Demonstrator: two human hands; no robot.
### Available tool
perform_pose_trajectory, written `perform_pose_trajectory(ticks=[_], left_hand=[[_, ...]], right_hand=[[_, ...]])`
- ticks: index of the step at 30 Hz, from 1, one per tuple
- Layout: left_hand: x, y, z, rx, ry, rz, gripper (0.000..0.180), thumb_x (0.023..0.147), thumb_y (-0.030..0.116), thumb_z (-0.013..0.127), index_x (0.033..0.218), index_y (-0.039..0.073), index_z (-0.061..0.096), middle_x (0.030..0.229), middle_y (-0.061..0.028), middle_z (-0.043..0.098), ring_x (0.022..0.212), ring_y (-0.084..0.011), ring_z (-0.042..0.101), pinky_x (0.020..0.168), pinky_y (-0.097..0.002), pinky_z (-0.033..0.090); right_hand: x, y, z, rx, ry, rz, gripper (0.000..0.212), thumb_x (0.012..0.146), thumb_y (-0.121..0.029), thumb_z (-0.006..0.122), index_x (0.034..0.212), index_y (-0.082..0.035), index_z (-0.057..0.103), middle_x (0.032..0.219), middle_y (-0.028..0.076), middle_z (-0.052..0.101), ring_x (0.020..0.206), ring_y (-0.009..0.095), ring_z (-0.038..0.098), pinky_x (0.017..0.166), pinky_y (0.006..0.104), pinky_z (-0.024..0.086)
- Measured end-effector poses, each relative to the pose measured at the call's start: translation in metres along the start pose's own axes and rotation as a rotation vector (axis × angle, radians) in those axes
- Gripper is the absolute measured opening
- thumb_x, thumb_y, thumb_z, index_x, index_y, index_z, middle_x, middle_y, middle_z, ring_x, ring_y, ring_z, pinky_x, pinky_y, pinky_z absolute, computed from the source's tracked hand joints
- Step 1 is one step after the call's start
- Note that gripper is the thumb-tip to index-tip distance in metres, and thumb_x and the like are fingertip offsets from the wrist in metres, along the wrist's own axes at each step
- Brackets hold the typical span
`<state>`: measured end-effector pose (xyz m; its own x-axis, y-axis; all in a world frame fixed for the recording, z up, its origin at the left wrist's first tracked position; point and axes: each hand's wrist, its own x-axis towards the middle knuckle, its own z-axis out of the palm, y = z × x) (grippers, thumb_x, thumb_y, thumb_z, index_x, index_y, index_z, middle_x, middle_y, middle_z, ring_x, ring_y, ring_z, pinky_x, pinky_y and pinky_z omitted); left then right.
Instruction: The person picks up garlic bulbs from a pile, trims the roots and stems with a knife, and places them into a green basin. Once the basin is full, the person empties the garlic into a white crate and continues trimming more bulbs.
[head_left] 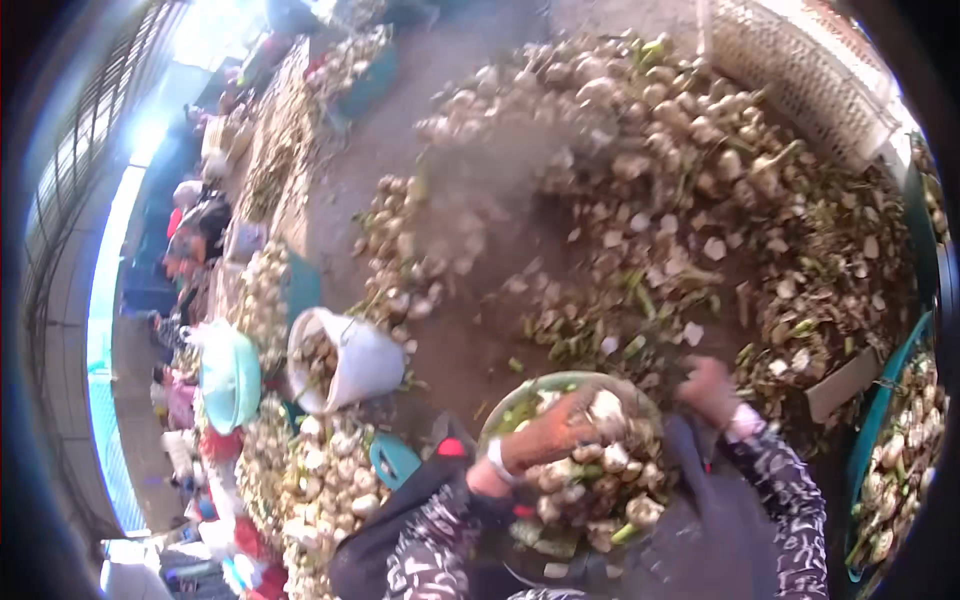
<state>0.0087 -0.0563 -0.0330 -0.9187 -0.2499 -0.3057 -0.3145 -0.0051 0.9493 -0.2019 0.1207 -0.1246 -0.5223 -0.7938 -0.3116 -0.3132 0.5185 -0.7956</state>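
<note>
At the lower centre of the frame, the left hand is hovering over a round tub, its fingers curling beside a pale garlic bulb; whether they are gripping it, I cannot tell. More garlic bulbs are lying inside the tub. The right hand is hanging just beyond the tub's right rim, its fingers looking too blurred to show any grip. A white bucket is sitting left of centre, while a garlic heap is spreading across the upper right.
</note>
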Motion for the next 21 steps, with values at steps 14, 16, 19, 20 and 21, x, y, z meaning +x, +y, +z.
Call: perform_pose_trajectory(ticks=[14,16,19,20,21], left_hand=[[-0.012,-0.152,-0.33,1.092,0.589,-1.017,0.099,0.073,0.031,0.074,0.147,0.031,0.008,0.125,-0.0183,0.054,0.11,-0.034,0.058,0.09,-0.0537,0.044],[-0.005,-0.155,-0.325,1.217,0.609,-0.93,0.091,0.074,0.031,0.072,0.146,0.031,0.017,0.114,-0.0174,0.061,0.101,-0.0337,0.062,0.086,-0.0526,0.046],[0.017,-0.135,-0.28,1.13,0.467,-0.736,0.058,0.079,0.042,0.064,0.129,0.019,0.047,0.1,-0.0201,0.065,0.096,-0.0367,0.062,0.081,-0.0449,0.049],[0.013,-0.127,-0.261,0.984,0.501,-0.559,0.058,0.074,0.042,0.069,0.123,0.014,0.054,0.1,-0.0191,0.066,0.095,-0.0363,0.063,0.082,-0.0432,0.05],[0.001,-0.127,-0.257,0.792,0.476,-0.437,0.062,0.069,0.041,0.075,0.121,0.011,0.056,0.103,-0.0165,0.067,0.095,-0.0319,0.064,0.082,-0.0392,0.05]], right_hand=[[0.005,-0.012,0.028,-0.268,-0.157,0.138,0.032,0.074,-0.029,0.064,0.088,-0.001,0.067,0.079,0.024,0.064,0.08,0.042,0.061,0.073,0.0462,0.05],[0.003,-0.003,0.028,-0.275,-0.161,0.144,0.032,0.074,-0.029,0.064,0.088,-0.001,0.067,0.079,0.024,0.064,0.08,0.041,0.062,0.073,0.0457,0.05],[0.0,0.005,0.019,-0.292,-0.095,0.162,0.03,0.076,-0.028,0.063,0.088,-0.001,0.067,0.081,0.024,0.064,0.081,0.041,0.062,0.073,0.0451,0.05],[0.003,-0.008,0.016,-0.237,-0.09,0.129,0.029,0.076,-0.027,0.063,0.087,-0.001,0.066,0.081,0.023,0.064,0.08,0.04,0.062,0.072,0.0449,0.05],[0.009,-0.025,0.019,-0.17,-0.094,0.077,0.028,0.077,-0.027,0.062,0.086,-0.001,0.066,0.081,0.023,0.064,0.08,0.04,0.062,0.072,0.0448,0.05]])
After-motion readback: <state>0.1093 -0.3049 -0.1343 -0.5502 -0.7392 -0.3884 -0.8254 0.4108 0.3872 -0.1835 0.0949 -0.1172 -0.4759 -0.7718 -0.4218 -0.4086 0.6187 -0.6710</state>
